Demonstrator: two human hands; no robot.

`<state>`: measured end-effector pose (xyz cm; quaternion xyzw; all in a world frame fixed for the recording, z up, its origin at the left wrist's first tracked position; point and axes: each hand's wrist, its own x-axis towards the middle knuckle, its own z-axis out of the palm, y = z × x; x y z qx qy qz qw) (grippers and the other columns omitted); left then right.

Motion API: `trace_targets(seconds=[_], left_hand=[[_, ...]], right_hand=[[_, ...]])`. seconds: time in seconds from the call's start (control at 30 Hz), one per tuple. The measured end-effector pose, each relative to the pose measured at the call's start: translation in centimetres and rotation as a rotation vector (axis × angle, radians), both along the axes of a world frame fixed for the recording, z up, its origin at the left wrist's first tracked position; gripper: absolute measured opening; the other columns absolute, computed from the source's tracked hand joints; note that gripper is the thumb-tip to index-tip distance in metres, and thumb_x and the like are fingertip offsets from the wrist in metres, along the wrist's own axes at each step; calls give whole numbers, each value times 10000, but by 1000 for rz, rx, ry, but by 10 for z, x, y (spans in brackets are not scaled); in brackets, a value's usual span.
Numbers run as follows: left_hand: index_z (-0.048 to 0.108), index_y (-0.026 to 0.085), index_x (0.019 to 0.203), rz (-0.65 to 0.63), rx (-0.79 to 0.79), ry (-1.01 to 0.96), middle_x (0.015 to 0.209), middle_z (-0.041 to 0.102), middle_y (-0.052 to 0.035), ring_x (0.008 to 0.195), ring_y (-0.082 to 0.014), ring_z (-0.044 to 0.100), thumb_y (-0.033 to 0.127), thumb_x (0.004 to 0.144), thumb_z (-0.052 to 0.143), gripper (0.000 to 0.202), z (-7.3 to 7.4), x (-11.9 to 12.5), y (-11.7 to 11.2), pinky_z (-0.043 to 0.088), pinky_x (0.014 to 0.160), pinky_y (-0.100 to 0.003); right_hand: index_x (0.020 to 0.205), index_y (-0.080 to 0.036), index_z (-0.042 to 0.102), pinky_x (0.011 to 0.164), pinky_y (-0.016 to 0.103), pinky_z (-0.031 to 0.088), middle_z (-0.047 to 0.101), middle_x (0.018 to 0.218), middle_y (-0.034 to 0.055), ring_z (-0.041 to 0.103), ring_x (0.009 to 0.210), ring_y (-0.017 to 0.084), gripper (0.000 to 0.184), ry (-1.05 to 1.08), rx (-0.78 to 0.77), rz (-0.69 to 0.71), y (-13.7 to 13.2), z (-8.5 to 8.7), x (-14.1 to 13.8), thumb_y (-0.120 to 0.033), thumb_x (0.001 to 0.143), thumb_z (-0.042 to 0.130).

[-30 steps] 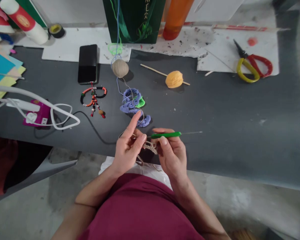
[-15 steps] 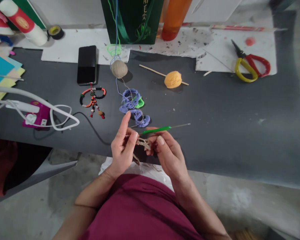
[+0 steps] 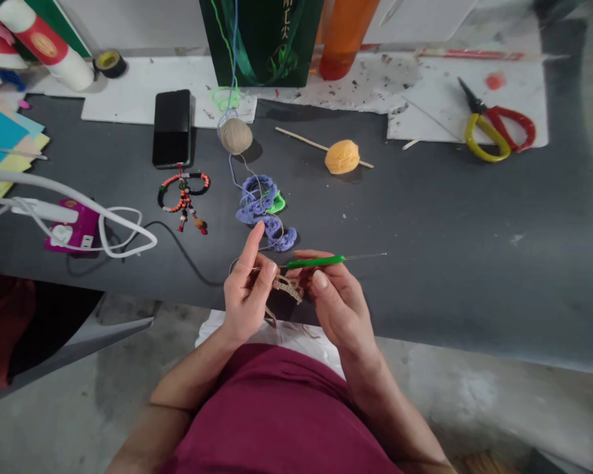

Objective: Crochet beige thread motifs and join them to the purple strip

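Note:
My left hand point(image 3: 247, 293) pinches a small beige crochet strip point(image 3: 287, 288) between thumb and fingers, with its index finger raised and thin yarn running past it. My right hand point(image 3: 338, 303) holds a green-handled crochet hook point(image 3: 316, 262) lying nearly level, its steel shaft pointing right. The hook's tip is clear of the strip, and the handle's left end is close to my left hand. A beige yarn ball point(image 3: 235, 135) sits on the dark mat point(image 3: 425, 224) beyond my hands, and a thin strand leads from it towards them.
A purple crocheted piece point(image 3: 261, 207) lies just beyond my hands. Nearby are a beaded charm point(image 3: 182, 197), a black phone point(image 3: 172, 128), an orange yarn ball on a stick point(image 3: 342, 157) and scissors point(image 3: 494, 135). White cables point(image 3: 118, 240) lie left; a red-clothed person point(image 3: 4, 329) sits lower left.
The hook has swung from tilted up to the right back to nearly level, and has shifted slightly right. My hands are a little further apart than half a second ago.

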<state>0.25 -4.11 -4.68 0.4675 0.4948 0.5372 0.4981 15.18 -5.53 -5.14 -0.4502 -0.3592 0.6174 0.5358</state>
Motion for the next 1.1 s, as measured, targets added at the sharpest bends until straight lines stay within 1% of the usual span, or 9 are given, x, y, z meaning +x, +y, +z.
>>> trace_targets(seconds=[0.1, 0.23, 0.3, 0.5, 0.67, 0.8, 0.87, 0.97, 1.1], left_hand=[[574, 348, 1543, 0, 9, -16, 716, 549, 38, 575, -124, 410, 434, 1006, 672, 553, 0, 0, 0, 460, 608, -284], [578, 344, 1540, 15, 0, 4, 702, 546, 36, 570, -131, 392, 440, 1009, 663, 547, 1, 1, 1, 452, 592, -285], [585, 344, 1532, 21, 18, -9, 692, 549, 37, 569, -132, 376, 443, 1009, 659, 537, 1, 1, 2, 452, 584, -280], [610, 377, 1504, 20, 52, -50, 706, 564, 38, 570, -125, 365, 399, 1010, 667, 497, -2, 1, 2, 441, 569, -263], [560, 320, 1557, -39, 10, -16, 698, 562, 32, 565, -128, 371, 444, 1014, 652, 564, 0, 1, 0, 431, 571, -278], [586, 331, 1536, -94, -9, -55, 677, 526, 46, 540, -113, 342, 438, 1010, 664, 543, 4, 4, 0, 394, 527, -260], [594, 332, 1532, -117, -21, -126, 656, 493, 49, 519, -108, 322, 457, 1027, 628, 522, 4, 6, 0, 367, 485, -249], [582, 324, 1547, -153, -23, -186, 671, 522, 35, 510, -110, 327, 506, 1034, 591, 545, 3, 6, 0, 354, 447, -244], [549, 393, 1561, -207, -15, -163, 745, 595, 36, 519, -91, 367, 414, 999, 684, 579, 2, 3, 0, 367, 457, -221]], right_hand=[[1097, -280, 789, 649, 306, 592, 766, 807, 14, 691, 685, 167, 378, 2, -35, -10, 0, 1, -1, -609, 993, 634], [1090, -261, 790, 577, 275, 578, 709, 715, -20, 637, 593, 137, 352, 3, -32, 30, 4, 6, -3, -540, 876, 817], [1065, -250, 795, 555, 259, 573, 698, 699, -25, 629, 579, 128, 349, -5, -29, 16, 5, 8, -4, -500, 833, 867], [1040, -260, 817, 562, 231, 565, 706, 715, -20, 636, 603, 118, 273, -11, -7, -23, 5, 5, 0, -440, 842, 872], [1041, -272, 817, 671, 272, 621, 791, 866, 23, 731, 765, 163, 238, -49, 21, -13, 3, 3, 1, -424, 862, 854], [970, -278, 826, 700, 281, 637, 815, 934, 25, 758, 794, 166, 174, -64, 32, -37, 3, 0, -2, -418, 870, 848], [965, -281, 826, 667, 276, 627, 799, 862, 10, 735, 724, 153, 159, -52, 21, -51, 3, -2, -2, -415, 880, 842], [969, -278, 820, 601, 267, 595, 750, 725, -17, 683, 623, 142, 168, -19, 5, -68, 2, -3, -2, -421, 883, 841], [970, -282, 824, 612, 250, 580, 756, 755, -14, 684, 650, 135, 156, -20, 7, -80, 1, -3, -1, -413, 886, 842]])
